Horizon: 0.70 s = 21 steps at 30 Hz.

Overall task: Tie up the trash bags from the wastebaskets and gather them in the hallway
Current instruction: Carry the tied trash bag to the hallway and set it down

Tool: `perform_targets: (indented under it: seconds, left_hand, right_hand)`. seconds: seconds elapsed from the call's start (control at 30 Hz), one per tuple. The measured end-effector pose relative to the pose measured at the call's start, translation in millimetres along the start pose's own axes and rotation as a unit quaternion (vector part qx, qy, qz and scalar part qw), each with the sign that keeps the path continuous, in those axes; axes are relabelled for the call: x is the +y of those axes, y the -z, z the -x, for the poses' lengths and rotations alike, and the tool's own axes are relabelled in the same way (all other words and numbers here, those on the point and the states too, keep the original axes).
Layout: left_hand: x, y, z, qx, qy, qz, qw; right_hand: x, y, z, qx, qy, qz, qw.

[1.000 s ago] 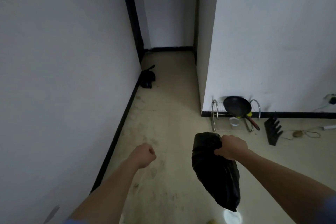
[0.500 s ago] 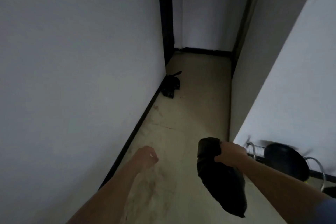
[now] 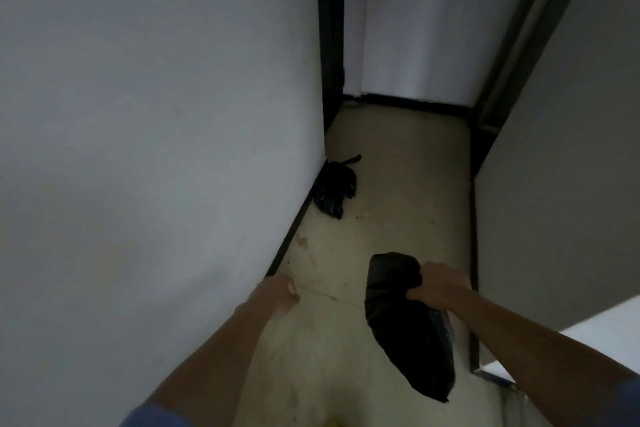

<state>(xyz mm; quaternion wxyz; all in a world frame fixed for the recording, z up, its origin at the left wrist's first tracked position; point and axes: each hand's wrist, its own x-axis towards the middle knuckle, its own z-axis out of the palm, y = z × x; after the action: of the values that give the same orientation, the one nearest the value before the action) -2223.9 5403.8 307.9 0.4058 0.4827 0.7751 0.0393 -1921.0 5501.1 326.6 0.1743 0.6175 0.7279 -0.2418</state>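
- The right hand [image 3: 438, 284], close in at about 1 o'clock from the person, is clenched round the gathered neck of a black trash bag [image 3: 405, 326]. Gripping it at the bunched top likely keeps the mouth closed and lets the weight hang below the fist.
- That bag dangles clear of the floor [image 3: 398, 156], its body slanting down toward 5 o'clock. Whether its neck is knotted cannot be told, as the fist covers it.
- The left hand [image 3: 278, 293], at about 11 o'clock, holds nothing; its fingers are loosely curled and it hangs near the left wall [image 3: 156, 114], seemingly idle and free for balance.
- A second black bag [image 3: 335, 187] lies on the floor farther ahead, near 12 o'clock, tucked against the dark baseboard [image 3: 294, 229] of the left wall. A twisted tail sticks up from its top, so it appears tied; set at the wall's foot, it leaves the narrow passage open to walk.
- Judged from this, the carried bag is being brought to join that one, and the spot just beside it looks the natural place to set it down.
- Count: two black bags, one carried and one on the floor; two hands, one gripping and one free.
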Motion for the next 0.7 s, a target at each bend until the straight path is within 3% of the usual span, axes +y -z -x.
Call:
perform_targets:
  seconds: [0.17, 0.37, 0.47, 0.6, 0.7]
  left_hand:
    - [39, 74, -92, 0.028, -0.014, -0.013, 0.999]
    - [53, 116, -213, 0.035, 0.037, -0.017, 0.999]
    - [64, 138, -268, 0.018, 0.080, 0.008, 0.997]
    - [72, 167, -341, 0.066, 0.108, 0.068, 0.990]
    - [70, 172, -381, 0.033, 0.127, 0.094, 0.987]
  right_hand:
    - [-37, 68, -101, -0.005, 0.002, -0.006, 1.000]
    - [-74, 113, -252, -0.048, 0.036, 0.009, 0.998]
    - [-94, 130, -325, -0.089, 0.054, 0.014, 0.994]
    - [-121, 152, -413, -0.131, 0.082, 0.039, 0.987]
    - [-144, 163, -464, -0.153, 0.091, 0.044, 0.983]
